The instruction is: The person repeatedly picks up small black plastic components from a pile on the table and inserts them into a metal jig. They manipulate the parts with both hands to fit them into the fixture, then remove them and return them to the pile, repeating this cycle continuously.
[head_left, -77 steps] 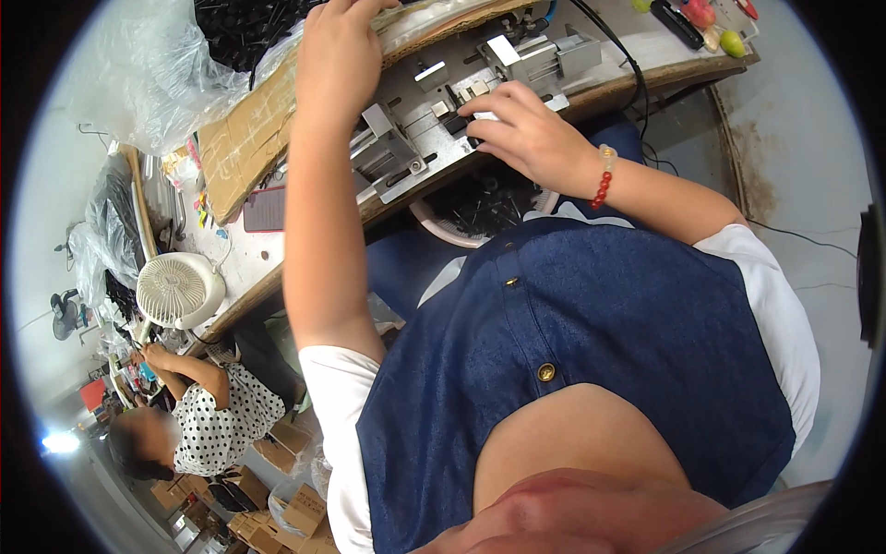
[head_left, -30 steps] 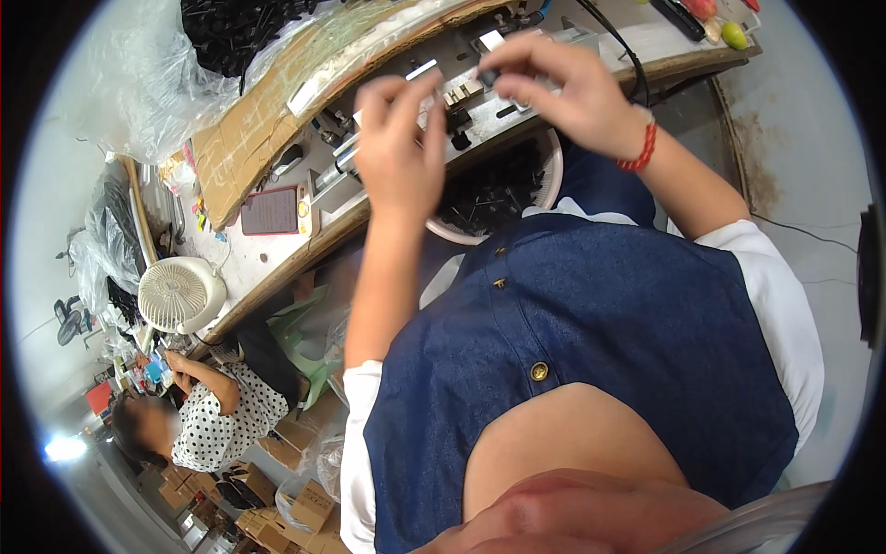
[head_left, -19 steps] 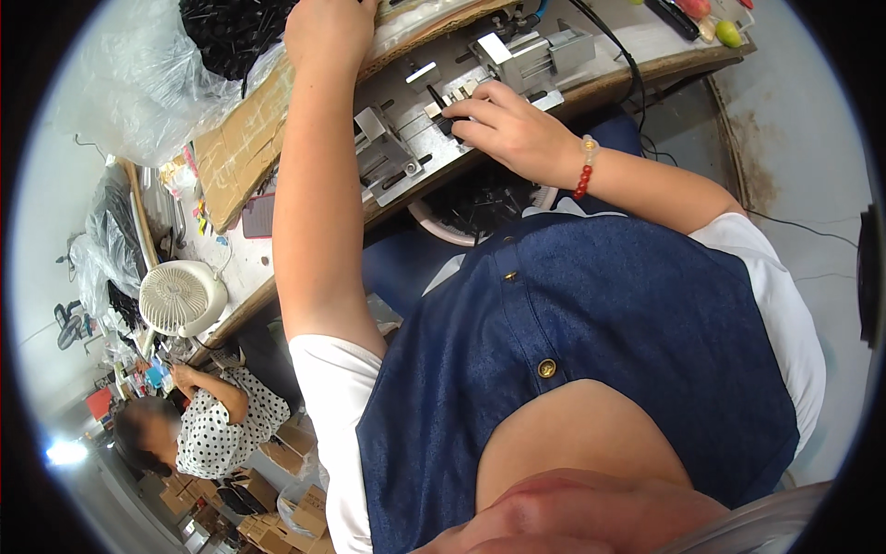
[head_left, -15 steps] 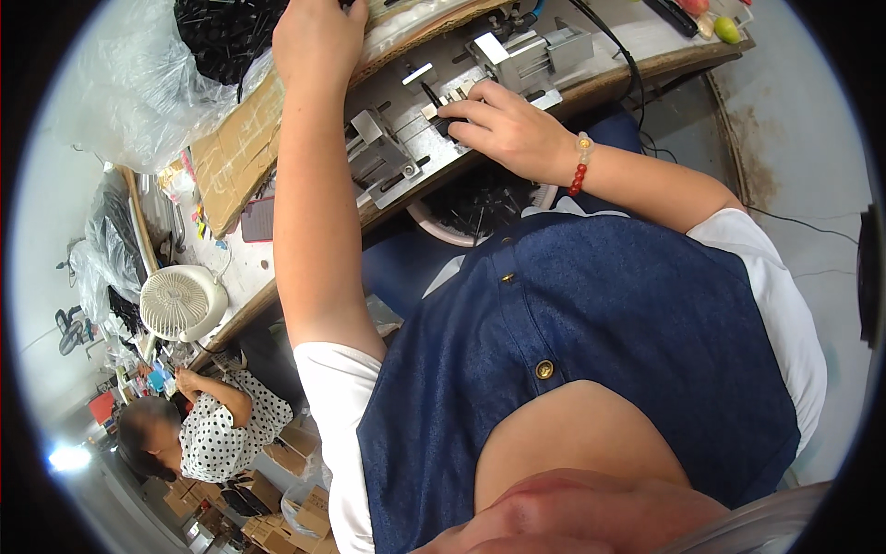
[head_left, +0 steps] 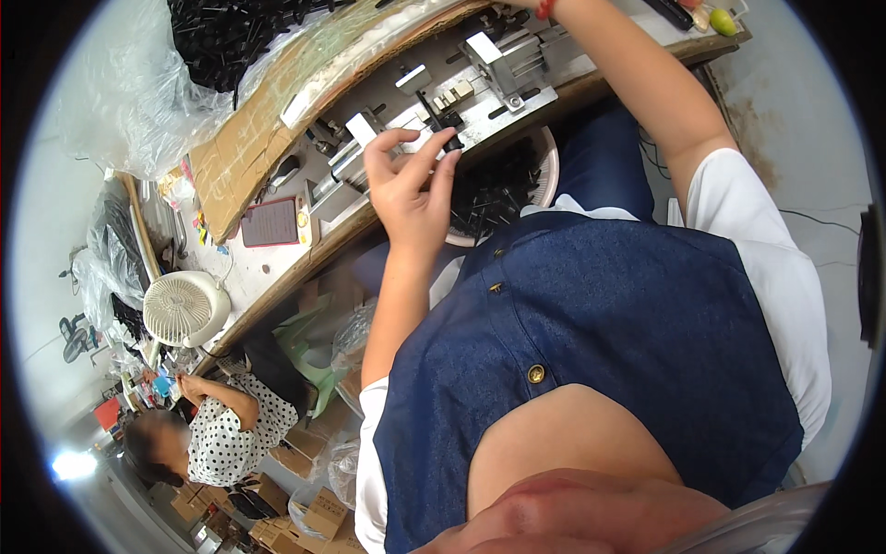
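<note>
Well, left hand [head_left: 413, 192] pinching a black part [head_left: 453, 143] at the metal fixture [head_left: 484, 122]; right hand [head_left: 524, 4] open or closed, can't tell.

Navy buttoned top [head_left: 637, 323], white sleeves [head_left: 752, 203], red bracelet [head_left: 544, 9]

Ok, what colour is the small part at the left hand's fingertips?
Black: the small part by the left hand, shown best in the head view.

Smooth metal fixture [head_left: 482, 111], matt cardboard [head_left: 231, 175], glossy, crinkled plastic bag [head_left: 125, 102].
</note>
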`<state>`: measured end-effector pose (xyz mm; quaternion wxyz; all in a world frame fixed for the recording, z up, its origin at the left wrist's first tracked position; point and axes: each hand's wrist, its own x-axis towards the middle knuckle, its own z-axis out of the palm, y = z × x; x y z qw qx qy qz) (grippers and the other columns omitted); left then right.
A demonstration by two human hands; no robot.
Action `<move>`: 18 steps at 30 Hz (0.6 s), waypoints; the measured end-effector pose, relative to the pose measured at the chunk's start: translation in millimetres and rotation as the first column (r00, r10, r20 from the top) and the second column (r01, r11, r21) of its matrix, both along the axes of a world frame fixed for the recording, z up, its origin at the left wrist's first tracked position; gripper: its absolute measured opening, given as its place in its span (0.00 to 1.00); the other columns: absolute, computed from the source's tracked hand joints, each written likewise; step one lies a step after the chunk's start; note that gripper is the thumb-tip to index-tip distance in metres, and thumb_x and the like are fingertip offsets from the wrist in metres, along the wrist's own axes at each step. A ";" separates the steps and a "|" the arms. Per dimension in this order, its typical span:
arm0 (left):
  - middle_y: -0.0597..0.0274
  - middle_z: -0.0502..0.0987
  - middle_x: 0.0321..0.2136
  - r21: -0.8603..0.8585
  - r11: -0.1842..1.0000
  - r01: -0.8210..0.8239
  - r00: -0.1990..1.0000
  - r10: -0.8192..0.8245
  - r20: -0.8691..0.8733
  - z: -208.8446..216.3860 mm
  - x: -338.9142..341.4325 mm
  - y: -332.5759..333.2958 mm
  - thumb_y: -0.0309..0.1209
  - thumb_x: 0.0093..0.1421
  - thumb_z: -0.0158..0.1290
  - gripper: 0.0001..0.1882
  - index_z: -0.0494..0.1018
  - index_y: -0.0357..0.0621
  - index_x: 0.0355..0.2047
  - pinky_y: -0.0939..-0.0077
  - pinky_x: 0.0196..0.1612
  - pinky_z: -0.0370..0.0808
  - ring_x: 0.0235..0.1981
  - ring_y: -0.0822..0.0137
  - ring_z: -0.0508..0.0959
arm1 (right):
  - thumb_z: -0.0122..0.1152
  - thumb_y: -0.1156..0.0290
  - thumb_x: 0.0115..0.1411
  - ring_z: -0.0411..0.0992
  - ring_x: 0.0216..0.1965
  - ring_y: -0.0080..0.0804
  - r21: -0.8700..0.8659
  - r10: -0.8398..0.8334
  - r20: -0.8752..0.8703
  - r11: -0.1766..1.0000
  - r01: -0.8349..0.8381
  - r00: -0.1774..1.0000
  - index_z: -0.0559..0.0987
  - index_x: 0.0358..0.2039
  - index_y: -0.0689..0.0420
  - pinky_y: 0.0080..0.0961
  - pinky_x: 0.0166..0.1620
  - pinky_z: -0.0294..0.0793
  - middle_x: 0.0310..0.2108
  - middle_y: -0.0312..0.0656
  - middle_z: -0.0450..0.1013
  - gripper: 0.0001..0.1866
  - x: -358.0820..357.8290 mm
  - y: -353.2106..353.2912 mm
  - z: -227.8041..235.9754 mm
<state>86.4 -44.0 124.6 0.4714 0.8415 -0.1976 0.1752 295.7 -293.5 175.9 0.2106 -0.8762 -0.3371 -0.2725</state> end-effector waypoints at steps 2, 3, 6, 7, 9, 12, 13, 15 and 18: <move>0.59 0.73 0.48 0.058 0.998 -0.002 1.000 0.000 0.026 -13.8 2.8 -2.1 0.21 0.59 0.65 0.13 0.85 0.43 0.45 0.82 0.31 0.79 0.29 0.75 0.80 | 0.63 0.73 0.58 0.74 0.45 0.52 -0.101 0.030 -0.074 0.994 -0.038 0.997 0.82 0.37 0.61 0.41 0.49 0.74 0.39 0.49 0.77 0.08 14.1 1.1 2.9; 0.58 0.74 0.49 0.087 0.996 -0.001 0.999 -0.003 0.038 -19.6 5.2 -3.7 0.21 0.59 0.64 0.13 0.84 0.42 0.45 0.82 0.32 0.79 0.29 0.75 0.80 | 0.64 0.73 0.58 0.75 0.45 0.52 -0.126 0.055 -0.114 0.990 -0.069 0.992 0.82 0.37 0.61 0.41 0.49 0.75 0.39 0.49 0.77 0.08 18.4 0.5 4.1; 0.58 0.78 0.53 0.076 0.997 0.003 1.000 -0.004 0.008 -33.9 10.6 -9.2 0.21 0.60 0.63 0.14 0.84 0.42 0.46 0.80 0.34 0.80 0.29 0.74 0.81 | 0.64 0.72 0.59 0.77 0.43 0.50 -0.043 0.114 -0.175 0.991 -0.124 0.978 0.83 0.40 0.60 0.39 0.48 0.76 0.39 0.49 0.78 0.09 7.8 0.6 17.2; 0.56 0.81 0.54 0.070 0.997 -0.011 0.999 0.014 -0.037 -33.1 10.4 -11.4 0.21 0.60 0.63 0.14 0.84 0.43 0.47 0.77 0.38 0.81 0.33 0.70 0.84 | 0.64 0.72 0.60 0.77 0.42 0.49 0.008 0.130 -0.185 0.991 -0.131 0.974 0.83 0.41 0.60 0.38 0.48 0.76 0.39 0.49 0.79 0.10 -2.2 -0.1 22.3; 0.55 0.81 0.55 0.124 0.991 -0.041 0.999 0.038 0.031 -30.1 9.9 -15.5 0.22 0.60 0.63 0.15 0.84 0.44 0.47 0.76 0.39 0.81 0.37 0.66 0.85 | 0.63 0.71 0.62 0.77 0.41 0.46 0.193 0.230 -0.144 0.961 -0.200 0.962 0.83 0.42 0.61 0.36 0.47 0.76 0.38 0.48 0.79 0.10 -29.5 4.4 35.5; 0.55 0.81 0.55 0.193 0.978 -0.075 0.997 0.068 0.046 -26.7 6.0 -14.7 0.23 0.60 0.64 0.18 0.83 0.46 0.51 0.74 0.40 0.82 0.43 0.62 0.86 | 0.62 0.71 0.65 0.77 0.40 0.42 0.420 0.320 -0.142 0.876 -0.236 0.937 0.82 0.45 0.60 0.32 0.46 0.76 0.38 0.46 0.78 0.10 -48.1 -1.0 26.9; 0.55 0.81 0.55 0.196 0.978 -0.064 0.998 0.059 0.035 -22.9 6.4 -14.6 0.23 0.60 0.64 0.18 0.82 0.47 0.52 0.74 0.40 0.82 0.43 0.62 0.86 | 0.62 0.72 0.65 0.76 0.41 0.42 0.560 0.348 -0.249 0.813 -0.159 0.904 0.82 0.44 0.60 0.32 0.47 0.76 0.38 0.46 0.78 0.10 -66.7 1.6 25.3; 0.56 0.81 0.54 0.184 0.982 -0.039 0.999 0.037 0.014 -11.5 9.4 -14.9 0.25 0.60 0.63 0.19 0.82 0.49 0.53 0.72 0.40 0.82 0.42 0.61 0.85 | 0.61 0.73 0.64 0.75 0.42 0.43 0.767 0.445 -0.422 0.639 0.050 0.790 0.82 0.44 0.59 0.33 0.48 0.75 0.39 0.46 0.77 0.09 -103.7 6.3 22.0; 0.56 0.81 0.48 0.176 0.984 -0.030 1.000 0.029 0.009 16.7 25.9 -6.8 0.25 0.61 0.61 0.17 0.82 0.52 0.51 0.68 0.39 0.82 0.37 0.56 0.84 | 0.65 0.76 0.63 0.78 0.43 0.34 0.679 0.462 -0.528 0.734 0.028 0.713 0.82 0.47 0.58 0.26 0.46 0.77 0.45 0.43 0.78 0.11 -136.5 0.4 12.2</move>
